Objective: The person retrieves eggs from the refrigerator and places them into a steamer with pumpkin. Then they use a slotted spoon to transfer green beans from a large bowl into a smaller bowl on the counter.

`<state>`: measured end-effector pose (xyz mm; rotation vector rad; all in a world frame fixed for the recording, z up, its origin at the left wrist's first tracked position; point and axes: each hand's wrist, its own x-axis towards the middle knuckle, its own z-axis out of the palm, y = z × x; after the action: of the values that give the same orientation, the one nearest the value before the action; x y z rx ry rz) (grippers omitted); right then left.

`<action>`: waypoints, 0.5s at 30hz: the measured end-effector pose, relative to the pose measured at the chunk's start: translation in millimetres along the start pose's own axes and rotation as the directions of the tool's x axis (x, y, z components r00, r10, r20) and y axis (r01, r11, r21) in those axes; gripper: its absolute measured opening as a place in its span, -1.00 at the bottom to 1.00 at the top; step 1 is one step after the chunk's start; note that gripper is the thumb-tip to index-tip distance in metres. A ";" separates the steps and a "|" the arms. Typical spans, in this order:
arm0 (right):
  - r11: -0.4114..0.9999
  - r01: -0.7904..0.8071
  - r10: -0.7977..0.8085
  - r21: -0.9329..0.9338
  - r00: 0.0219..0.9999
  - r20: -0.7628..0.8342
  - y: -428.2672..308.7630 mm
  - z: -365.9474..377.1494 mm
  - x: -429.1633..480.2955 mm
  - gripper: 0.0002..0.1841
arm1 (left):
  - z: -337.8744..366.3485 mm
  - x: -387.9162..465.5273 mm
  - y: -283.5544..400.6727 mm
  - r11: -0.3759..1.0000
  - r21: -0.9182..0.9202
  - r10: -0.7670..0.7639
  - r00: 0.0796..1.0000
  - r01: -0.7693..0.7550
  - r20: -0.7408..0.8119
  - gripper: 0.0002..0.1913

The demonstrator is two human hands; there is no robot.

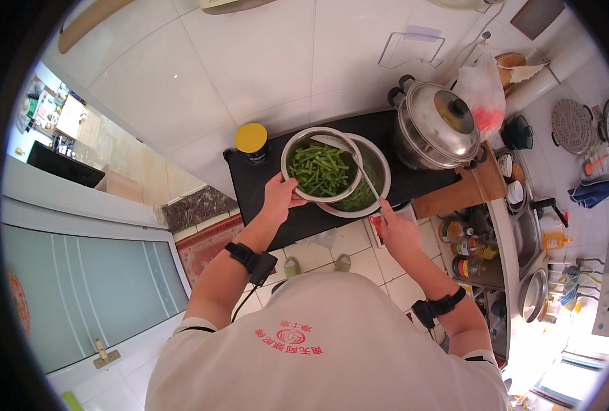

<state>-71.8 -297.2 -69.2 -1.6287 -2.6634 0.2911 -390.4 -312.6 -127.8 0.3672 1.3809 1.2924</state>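
Note:
My left hand (279,197) grips the rim of a steel bowl (285,163) full of cut green beans (318,169). This bowl overlaps a second steel bowl (386,177) to its right, where more green pieces (358,198) show. A long-handled metal spatula (369,180) is in my right hand (398,232), its blade lying at the far inner side of the first bowl. Part of the second bowl is hidden under the first. Both bowls are over a black tabletop (255,205).
A jar with a yellow lid (251,137) stands at the table's left end. A lidded steel steamer pot (438,126) occupies the right end. Further right are a wooden board (463,191), shelved bottles (468,246) and a sink (526,239). A glass door (99,293) is at left.

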 end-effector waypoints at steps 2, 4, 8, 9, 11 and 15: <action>0.999 0.025 -0.024 0.036 0.999 -0.037 4.3 -0.6 -2.4 -0.39 | -0.9 0.0 -1.3 1.000 -0.014 -0.001 1.000 0.001 0.001 -0.69; 0.996 0.032 -0.026 0.086 0.998 -0.062 6.7 -1.6 -4.6 -0.41 | -0.8 0.3 -1.4 1.000 -0.019 0.000 1.000 0.000 0.011 -0.69; 0.928 0.007 0.041 0.372 0.992 -0.121 11.1 -4.1 -6.7 -0.48 | -2.6 -3.2 -1.5 0.999 -0.035 0.007 0.999 -0.006 0.032 -0.66; 0.875 -0.004 0.078 0.483 0.988 -0.134 13.3 -4.6 -5.8 -0.50 | -3.2 -4.5 -1.8 0.999 -0.048 0.016 0.999 -0.014 0.043 -0.66; 0.835 -0.039 0.131 0.549 0.983 -0.131 24.2 -7.0 -0.4 -0.53 | -7.0 -7.0 -0.7 0.999 -0.042 0.021 1.000 -0.020 0.020 -0.66; 0.899 -0.014 0.096 0.438 0.982 -0.166 54.2 -1.0 20.3 -0.54 | -19.3 -15.5 1.3 0.999 -0.032 0.019 0.998 -0.021 -0.062 -0.65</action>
<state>-33.3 -255.1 -78.8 -1.5026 -2.2106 0.6500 -402.6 -333.8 -124.0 0.3217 1.4094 1.3507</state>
